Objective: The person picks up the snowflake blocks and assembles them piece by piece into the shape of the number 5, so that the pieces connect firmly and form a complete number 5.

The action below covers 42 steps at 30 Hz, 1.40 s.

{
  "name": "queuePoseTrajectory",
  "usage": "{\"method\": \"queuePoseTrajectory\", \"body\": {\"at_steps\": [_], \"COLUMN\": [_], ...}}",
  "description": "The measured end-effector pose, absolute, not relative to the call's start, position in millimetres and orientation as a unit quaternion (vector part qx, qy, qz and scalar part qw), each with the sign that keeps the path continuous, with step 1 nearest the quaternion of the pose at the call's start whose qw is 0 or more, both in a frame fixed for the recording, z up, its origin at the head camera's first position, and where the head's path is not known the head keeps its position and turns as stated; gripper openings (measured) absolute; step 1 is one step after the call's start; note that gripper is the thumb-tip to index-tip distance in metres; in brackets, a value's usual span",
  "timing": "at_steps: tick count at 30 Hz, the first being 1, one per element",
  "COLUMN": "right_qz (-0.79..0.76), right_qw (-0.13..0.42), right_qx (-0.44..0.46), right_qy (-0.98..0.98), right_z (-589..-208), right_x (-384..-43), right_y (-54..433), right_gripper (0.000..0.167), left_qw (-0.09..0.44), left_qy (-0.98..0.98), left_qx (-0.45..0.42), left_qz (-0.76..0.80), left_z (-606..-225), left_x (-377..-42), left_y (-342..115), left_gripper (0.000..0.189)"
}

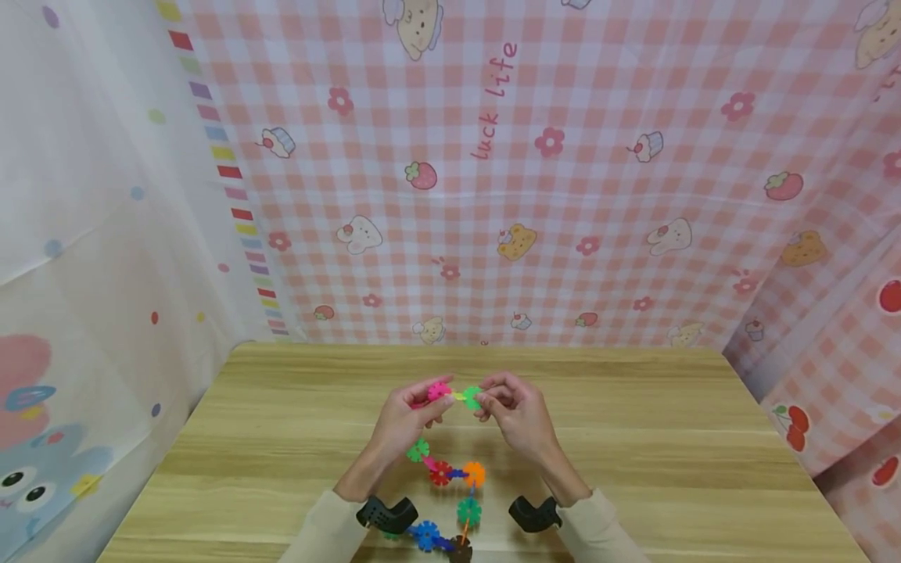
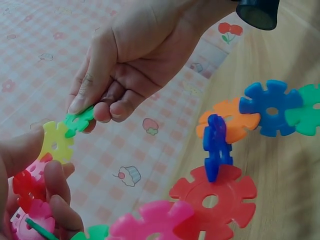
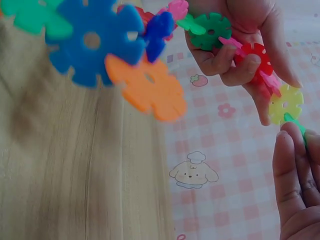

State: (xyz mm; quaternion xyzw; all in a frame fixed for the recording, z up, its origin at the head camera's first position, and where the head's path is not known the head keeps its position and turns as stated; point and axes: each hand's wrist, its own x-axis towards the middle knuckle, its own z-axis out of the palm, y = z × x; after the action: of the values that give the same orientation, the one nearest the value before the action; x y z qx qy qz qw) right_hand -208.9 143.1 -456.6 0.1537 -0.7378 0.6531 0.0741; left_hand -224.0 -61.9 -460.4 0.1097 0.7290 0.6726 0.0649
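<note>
My left hand (image 1: 404, 414) holds one end of a chain of slotted plastic snowflake discs, with a pink disc (image 1: 439, 391) showing at its fingers. From that hand a yellow disc (image 3: 286, 106) sticks out, beside a red disc (image 3: 256, 56) and a dark green disc (image 3: 210, 32) along the palm. Thumb and fingers of my right hand (image 1: 522, 414) pinch a light green disc (image 2: 79, 121), whose edge meets the yellow disc's rim. Below the hands, the chain runs on through a red disc (image 1: 441, 473), an orange disc (image 1: 474, 474) and a teal disc (image 1: 468, 512).
Toward the near edge of the wooden table (image 1: 633, 438), the chain continues with a brown disc (image 1: 461, 550) and a blue disc (image 1: 426, 536). A pink checked cloth (image 1: 605, 195) hangs behind the table. Black wrist mounts (image 1: 387, 514) sit on both forearms.
</note>
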Motion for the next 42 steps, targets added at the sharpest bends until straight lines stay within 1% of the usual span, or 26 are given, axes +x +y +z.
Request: {"method": "queuePoseTrajectory", "body": {"at_steps": [7, 17, 27, 35, 38, 42], "right_qz": [0.667, 0.672, 0.682, 0.676, 0.658, 0.615], "right_qw": [0.067, 0.045, 0.031, 0.028, 0.007, -0.04], "right_qx": [0.134, 0.152, 0.151, 0.134, 0.107, 0.078], "right_qy": [-0.73, -0.724, -0.715, -0.724, -0.745, -0.783], "right_z": [-458, -459, -459, -461, -466, -474], "right_x": [-209, -209, -211, -215, -212, -204], "right_y": [141, 144, 146, 147, 148, 151], "right_gripper": [0.01, 0.011, 0.013, 0.029, 0.033, 0.042], "left_qw": [0.065, 0.103, 0.1, 0.094, 0.086, 0.06], "left_qy": [0.723, 0.72, 0.718, 0.708, 0.7, 0.687], "left_qx": [0.109, 0.107, 0.096, 0.088, 0.079, 0.054], "left_qz": [0.68, 0.678, 0.682, 0.695, 0.705, 0.722], "left_z": [-461, -459, -458, -458, -459, -457], "left_x": [-223, -225, -226, -228, -230, -233], "left_y": [-61, -63, -62, -58, -57, -57], "left_gripper": [0.034, 0.038, 0.039, 0.04, 0.038, 0.033]}}
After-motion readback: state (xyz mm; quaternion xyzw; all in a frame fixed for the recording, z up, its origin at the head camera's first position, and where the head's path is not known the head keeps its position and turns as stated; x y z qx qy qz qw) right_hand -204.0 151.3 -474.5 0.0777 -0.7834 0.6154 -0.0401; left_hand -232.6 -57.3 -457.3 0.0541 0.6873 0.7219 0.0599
